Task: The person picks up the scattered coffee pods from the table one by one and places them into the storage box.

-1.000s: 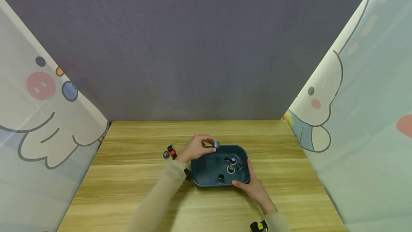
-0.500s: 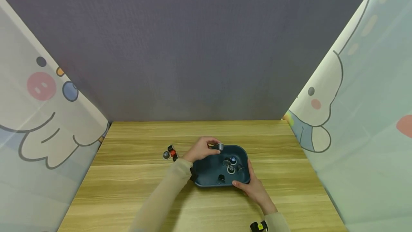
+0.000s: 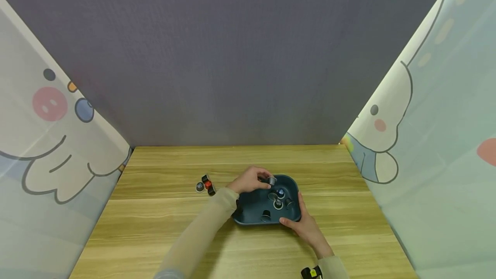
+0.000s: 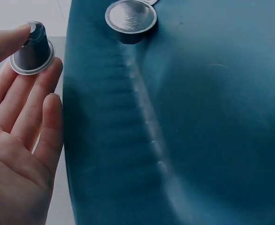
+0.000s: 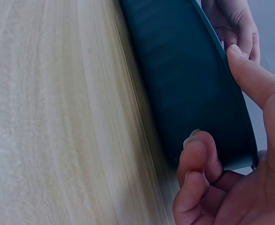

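My left hand pinches a dark grey coffee capsule between thumb and fingertips, over the far part of a dark blue tray. In the left wrist view the held capsule has its silver-rimmed wide end downward, with the thumb on its narrow end. Several coffee capsules lie in the tray, mostly toward its right side. With thumb and fingers round the near right corner, my right hand holds the tray. The right wrist view shows curled fingers against the tray's outer wall.
Left of the tray, a small group of capsules stands on the wooden table, among them a red capsule and a grey capsule. A grey panel rises behind the table, with cartoon-printed sheets at both sides.
My left hand has moved right and slightly nearer with the capsule, from the tray's far edge to over its inside. The right hand and the tray have stayed put.
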`<state>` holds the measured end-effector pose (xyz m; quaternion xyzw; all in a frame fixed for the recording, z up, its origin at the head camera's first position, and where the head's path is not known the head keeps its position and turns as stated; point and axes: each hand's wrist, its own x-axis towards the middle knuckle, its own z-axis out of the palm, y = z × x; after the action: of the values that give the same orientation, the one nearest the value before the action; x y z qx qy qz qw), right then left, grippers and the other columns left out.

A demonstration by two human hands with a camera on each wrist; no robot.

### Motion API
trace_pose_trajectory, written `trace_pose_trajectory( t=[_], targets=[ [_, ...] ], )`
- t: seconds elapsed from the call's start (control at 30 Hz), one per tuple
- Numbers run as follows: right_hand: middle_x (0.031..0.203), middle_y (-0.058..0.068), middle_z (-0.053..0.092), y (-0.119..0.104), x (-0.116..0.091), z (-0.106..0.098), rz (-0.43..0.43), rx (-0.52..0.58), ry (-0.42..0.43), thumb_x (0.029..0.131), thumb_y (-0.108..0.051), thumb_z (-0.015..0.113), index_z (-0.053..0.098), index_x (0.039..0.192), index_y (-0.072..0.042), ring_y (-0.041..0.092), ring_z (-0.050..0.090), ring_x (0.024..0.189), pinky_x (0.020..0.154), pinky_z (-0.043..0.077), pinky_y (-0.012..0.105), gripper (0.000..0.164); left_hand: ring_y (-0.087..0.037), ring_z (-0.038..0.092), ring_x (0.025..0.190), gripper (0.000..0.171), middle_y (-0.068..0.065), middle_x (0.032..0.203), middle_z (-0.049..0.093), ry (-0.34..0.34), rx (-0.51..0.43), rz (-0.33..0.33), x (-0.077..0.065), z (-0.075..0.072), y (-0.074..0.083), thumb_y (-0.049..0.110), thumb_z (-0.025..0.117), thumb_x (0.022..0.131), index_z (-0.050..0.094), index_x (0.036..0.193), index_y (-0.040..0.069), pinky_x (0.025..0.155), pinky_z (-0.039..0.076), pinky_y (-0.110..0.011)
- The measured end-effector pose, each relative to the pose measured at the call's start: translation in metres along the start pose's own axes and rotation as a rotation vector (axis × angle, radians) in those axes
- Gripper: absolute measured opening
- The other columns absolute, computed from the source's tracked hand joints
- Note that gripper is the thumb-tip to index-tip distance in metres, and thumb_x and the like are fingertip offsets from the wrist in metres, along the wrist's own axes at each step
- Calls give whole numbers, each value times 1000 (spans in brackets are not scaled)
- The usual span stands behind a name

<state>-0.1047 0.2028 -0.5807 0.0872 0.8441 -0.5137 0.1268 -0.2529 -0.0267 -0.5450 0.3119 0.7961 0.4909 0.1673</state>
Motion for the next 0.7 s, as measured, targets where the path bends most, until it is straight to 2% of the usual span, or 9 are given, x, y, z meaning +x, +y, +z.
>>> trace_pose_trajectory(
  t=[0.17,0.3,0.43,0.7],
  targets=[
    [52,-1,43,0,-1,0,0,22,-12,82,-36,83,-4,161,-31,14,42,45,50,42,28,118,-21,65,109,32,-1,109,71,-26,7,-52,1,3,-1,11,80,86,72,116,10,92,53,-35],
    [52,-1,41,0,-1,-1,-1,32,-17,83,-36,83,-5,161,-31,13,41,45,50,41,28,117,-16,64,109,30,6,106,70,-57,34,-90,4,6,-6,15,80,86,72,115,16,91,52,-33],
    [52,-1,42,1,0,-1,-2,25,-13,83,-36,83,-5,161,-31,14,42,46,50,41,28,117,-10,64,103,28,11,104,70,-104,56,-119,5,8,-10,17,81,86,73,112,19,84,54,-29],
    [52,0,44,2,0,0,-5,19,-13,83,-37,83,-4,161,-30,14,44,46,51,42,29,117,-6,65,93,27,11,100,70,-167,16,-102,3,12,-13,9,82,84,75,108,18,76,55,-25]
  ],
)
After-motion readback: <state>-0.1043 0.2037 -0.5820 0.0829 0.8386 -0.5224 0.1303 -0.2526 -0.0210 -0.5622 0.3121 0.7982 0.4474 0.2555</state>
